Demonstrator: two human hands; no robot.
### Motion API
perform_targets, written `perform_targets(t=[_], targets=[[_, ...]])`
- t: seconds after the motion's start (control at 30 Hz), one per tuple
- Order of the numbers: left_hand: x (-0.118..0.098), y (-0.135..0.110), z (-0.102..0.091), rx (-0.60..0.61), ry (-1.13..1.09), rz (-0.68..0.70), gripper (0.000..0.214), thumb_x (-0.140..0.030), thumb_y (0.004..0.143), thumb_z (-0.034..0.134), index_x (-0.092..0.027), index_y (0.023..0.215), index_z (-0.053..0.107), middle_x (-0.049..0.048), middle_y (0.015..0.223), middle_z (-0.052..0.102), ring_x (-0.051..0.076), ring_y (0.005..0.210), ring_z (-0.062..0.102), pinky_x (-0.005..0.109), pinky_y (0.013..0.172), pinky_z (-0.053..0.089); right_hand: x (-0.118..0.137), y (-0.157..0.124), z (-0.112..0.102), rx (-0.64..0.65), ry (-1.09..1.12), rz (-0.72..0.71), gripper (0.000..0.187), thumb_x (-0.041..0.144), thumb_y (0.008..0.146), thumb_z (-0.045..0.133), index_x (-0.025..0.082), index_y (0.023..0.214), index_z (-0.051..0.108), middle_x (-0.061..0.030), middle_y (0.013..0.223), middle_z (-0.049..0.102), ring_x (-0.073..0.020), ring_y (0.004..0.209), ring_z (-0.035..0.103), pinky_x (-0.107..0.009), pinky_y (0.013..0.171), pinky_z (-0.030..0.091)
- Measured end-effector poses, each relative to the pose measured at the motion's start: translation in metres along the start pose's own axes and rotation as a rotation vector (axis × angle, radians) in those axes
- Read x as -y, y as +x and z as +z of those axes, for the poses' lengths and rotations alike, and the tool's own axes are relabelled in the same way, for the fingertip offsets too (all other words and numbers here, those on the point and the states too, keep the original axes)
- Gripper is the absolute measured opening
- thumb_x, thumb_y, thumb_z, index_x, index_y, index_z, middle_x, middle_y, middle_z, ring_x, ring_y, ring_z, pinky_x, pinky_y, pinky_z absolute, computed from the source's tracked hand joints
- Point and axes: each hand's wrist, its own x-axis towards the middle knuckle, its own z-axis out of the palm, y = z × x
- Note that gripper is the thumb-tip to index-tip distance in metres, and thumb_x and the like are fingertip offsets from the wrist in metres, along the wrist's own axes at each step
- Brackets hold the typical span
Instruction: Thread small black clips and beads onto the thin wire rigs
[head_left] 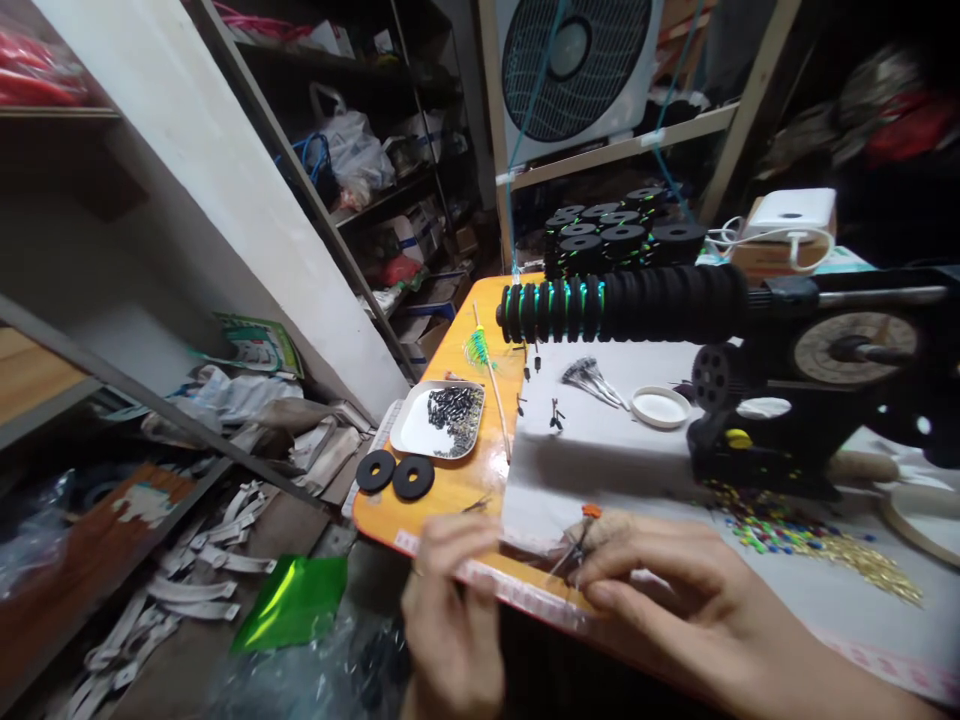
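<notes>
At the table's front edge, my right hand (675,590) pinches a small tangle of thin dark strands (574,555) between thumb and fingers. A little orange piece (592,511) shows just above its fingertips. My left hand (454,610) is to the left, raised at the same edge, its fingers bent together and slightly blurred; what they hold, if anything, I cannot make out. Two black foam rings (413,478) lie on the table beyond it, beside a white tray (405,425) of small dark metal pieces. A thin stick (496,400) with green-yellow line lies right of the tray.
A machine (780,380) carries a black roll of rings (637,305) above the white sheet. Loose coloured beads (780,525), gold pieces (870,570), a shallow round dish (660,407) and a dark-tipped bundle (592,380) lie below. Stacked black spools (619,235) and a fan (574,70) stand behind.
</notes>
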Motion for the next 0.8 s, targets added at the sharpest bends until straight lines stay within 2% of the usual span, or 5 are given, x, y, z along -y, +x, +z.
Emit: perform_targets(t=[0.07, 0.17, 0.3, 0.53, 0.8], targets=[[0.026, 0.010, -0.022, -0.078, 0.246, -0.176, 0.027, -0.018, 0.097, 0.048, -0.023, 0.120, 0.059, 0.0121, 0.121, 0.063, 0.026, 0.121, 0.058, 0.045, 0.108, 0.043, -0.002, -0.001, 0.000, 0.002, -0.036, 0.018, 0.016, 0.021, 0.095, 0.061, 0.025, 0.085, 0.073, 0.0023, 0.082, 0.077, -0.0096, 0.074, 0.072, -0.015, 0.071, 0.054], [0.076, 0.030, -0.059, 0.062, 0.442, -0.370, 0.045, -0.017, 0.084, 0.058, -0.020, 0.129, 0.055, 0.0179, 0.149, 0.045, 0.035, 0.145, 0.035, 0.056, 0.119, 0.025, -0.004, -0.003, 0.000, 0.029, -0.063, 0.033, 0.017, 0.025, 0.097, 0.059, 0.026, 0.086, 0.072, 0.0019, 0.083, 0.076, -0.0113, 0.075, 0.072, -0.017, 0.072, 0.055], [0.118, 0.048, -0.086, 0.232, 0.439, -0.456, 0.048, -0.020, 0.078, 0.064, -0.018, 0.127, 0.060, 0.0171, 0.133, 0.062, 0.034, 0.130, 0.057, 0.054, 0.111, 0.042, -0.009, -0.004, 0.002, 0.032, -0.095, 0.036, 0.017, 0.029, 0.096, 0.060, 0.027, 0.086, 0.073, 0.0007, 0.085, 0.077, -0.0138, 0.079, 0.073, -0.019, 0.073, 0.057], [0.090, 0.039, -0.068, 0.242, 0.493, -0.452, 0.060, -0.032, 0.088, 0.062, -0.017, 0.143, 0.043, 0.0189, 0.138, 0.060, 0.031, 0.129, 0.057, 0.051, 0.109, 0.044, -0.016, -0.005, 0.004, -0.026, -0.134, 0.051, 0.018, 0.032, 0.095, 0.061, 0.028, 0.084, 0.075, -0.0007, 0.084, 0.076, -0.0159, 0.077, 0.073, -0.021, 0.074, 0.058], [0.088, 0.025, -0.046, 0.302, 0.570, -0.410, 0.047, -0.022, 0.086, 0.058, -0.016, 0.132, 0.054, 0.0176, 0.129, 0.063, 0.036, 0.129, 0.053, 0.058, 0.111, 0.038, -0.014, -0.004, 0.000, 0.008, -0.141, 0.031, 0.017, 0.030, 0.096, 0.061, 0.027, 0.085, 0.073, 0.0009, 0.082, 0.076, -0.0140, 0.074, 0.073, -0.020, 0.070, 0.058]])
